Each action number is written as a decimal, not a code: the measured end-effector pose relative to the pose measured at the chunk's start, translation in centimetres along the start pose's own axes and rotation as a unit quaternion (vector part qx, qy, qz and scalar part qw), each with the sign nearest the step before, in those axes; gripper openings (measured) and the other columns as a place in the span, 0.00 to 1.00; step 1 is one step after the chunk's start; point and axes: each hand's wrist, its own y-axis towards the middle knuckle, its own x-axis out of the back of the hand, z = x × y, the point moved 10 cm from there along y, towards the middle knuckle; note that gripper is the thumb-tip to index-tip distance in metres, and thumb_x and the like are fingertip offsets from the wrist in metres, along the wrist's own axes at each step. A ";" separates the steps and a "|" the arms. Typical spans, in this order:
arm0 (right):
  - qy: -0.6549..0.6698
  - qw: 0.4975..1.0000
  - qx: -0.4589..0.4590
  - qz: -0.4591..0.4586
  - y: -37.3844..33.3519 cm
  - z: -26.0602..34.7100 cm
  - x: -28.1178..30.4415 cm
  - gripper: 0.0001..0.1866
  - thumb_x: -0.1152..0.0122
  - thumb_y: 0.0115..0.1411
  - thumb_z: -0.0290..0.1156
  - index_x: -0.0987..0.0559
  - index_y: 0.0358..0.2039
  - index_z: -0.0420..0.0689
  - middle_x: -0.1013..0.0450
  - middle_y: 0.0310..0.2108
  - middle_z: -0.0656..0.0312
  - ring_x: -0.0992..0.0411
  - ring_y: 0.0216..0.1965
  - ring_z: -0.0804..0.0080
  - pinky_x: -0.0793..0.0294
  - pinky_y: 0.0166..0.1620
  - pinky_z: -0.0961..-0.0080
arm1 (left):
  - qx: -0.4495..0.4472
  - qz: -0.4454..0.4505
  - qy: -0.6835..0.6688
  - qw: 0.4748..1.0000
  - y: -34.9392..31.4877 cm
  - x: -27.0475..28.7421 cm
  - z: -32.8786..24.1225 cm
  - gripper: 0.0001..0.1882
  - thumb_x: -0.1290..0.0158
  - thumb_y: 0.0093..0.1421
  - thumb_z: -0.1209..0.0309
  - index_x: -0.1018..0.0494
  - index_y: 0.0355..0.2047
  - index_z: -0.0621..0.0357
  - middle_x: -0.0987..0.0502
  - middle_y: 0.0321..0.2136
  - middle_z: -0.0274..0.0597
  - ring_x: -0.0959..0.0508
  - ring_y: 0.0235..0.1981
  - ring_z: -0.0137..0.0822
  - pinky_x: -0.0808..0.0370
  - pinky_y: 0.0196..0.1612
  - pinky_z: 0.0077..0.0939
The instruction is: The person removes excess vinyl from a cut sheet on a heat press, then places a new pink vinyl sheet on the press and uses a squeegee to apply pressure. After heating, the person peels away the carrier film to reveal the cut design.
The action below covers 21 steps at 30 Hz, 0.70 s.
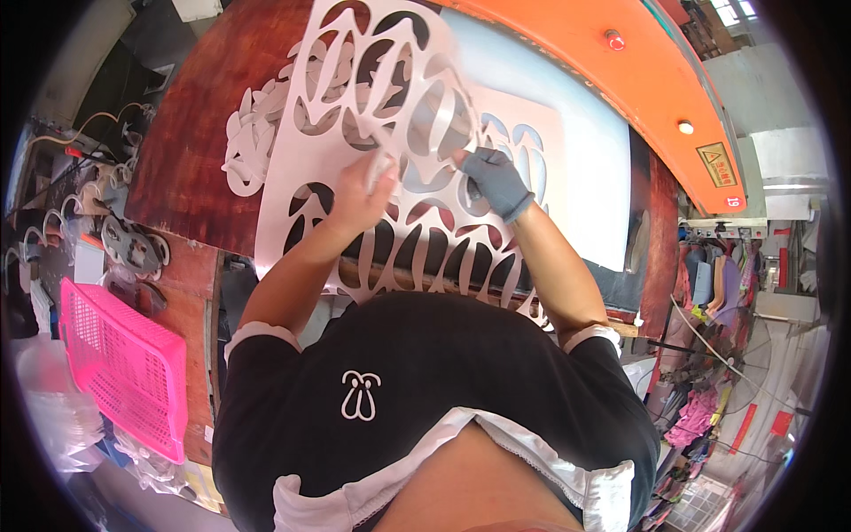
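Note:
A large white sheet full of curved, shoe-part-shaped holes lies slanted over the worktable in front of me. My left hand is bare and closed on a small white cut piece above the sheet's middle. To its right, my right hand wears a grey fingerless glove. Its fingertips pinch a thin strip of the holed sheet; that area is somewhat blurred. Beyond the left part of the sheet, many loose white cut pieces are heaped on the table, partly seen through the holes.
An orange machine beam with a red button crosses the far right, over a pale board. The reddish-brown table extends left. A pink plastic basket and metal cutting dies are at left. Coloured scraps hang at right.

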 end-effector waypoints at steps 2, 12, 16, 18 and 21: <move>-0.004 0.999 0.012 -0.034 -1.2 0.6 1.6 0.14 0.42 0.59 0.38 0.20 0.26 0.41 0.28 0.19 0.68 0.40 0.14 0.86 0.41 0.20 0.87 | 0.072 -0.087 -0.156 0.981 -0.1 3.3 0.6 0.15 0.50 0.59 0.64 0.29 0.41 0.63 0.25 0.32 0.40 0.24 0.30 0.34 0.28 0.33 0.27; -0.047 0.988 0.144 -0.023 -9.6 4.1 1.5 0.15 0.50 0.63 0.35 0.21 0.39 0.37 0.30 0.20 0.71 0.39 0.19 0.89 0.39 0.25 0.89 | 0.133 -0.302 -0.182 0.926 4.6 17.4 1.0 0.19 0.49 0.61 0.68 0.32 0.49 0.66 0.25 0.37 0.41 0.26 0.37 0.28 0.29 0.42 0.22; -0.124 0.944 0.306 -0.028 -14.8 7.1 1.1 0.11 0.50 0.61 0.31 0.22 0.32 0.38 0.26 0.29 0.58 0.31 0.28 0.79 0.32 0.34 0.79 | 0.053 -0.155 0.174 0.971 8.8 13.7 2.4 0.25 0.47 0.58 0.61 0.33 0.53 0.61 0.23 0.37 0.44 0.23 0.38 0.38 0.29 0.44 0.29; -0.115 0.946 0.304 -0.020 -16.6 6.9 1.2 0.07 0.48 0.59 0.29 0.23 0.30 0.40 0.25 0.31 0.55 0.27 0.30 0.73 0.28 0.36 0.74 | 0.070 -0.046 0.310 0.947 10.5 11.1 4.7 0.28 0.46 0.55 0.57 0.34 0.52 0.58 0.23 0.38 0.48 0.24 0.41 0.45 0.30 0.45 0.33; -0.055 0.953 0.294 -0.052 -18.2 6.2 2.0 0.05 0.47 0.57 0.24 0.24 0.32 0.39 0.27 0.40 0.53 0.27 0.27 0.72 0.28 0.29 0.79 | 0.083 0.084 0.439 0.891 10.9 7.5 7.0 0.31 0.44 0.51 0.54 0.34 0.52 0.55 0.27 0.45 0.50 0.28 0.48 0.48 0.31 0.47 0.37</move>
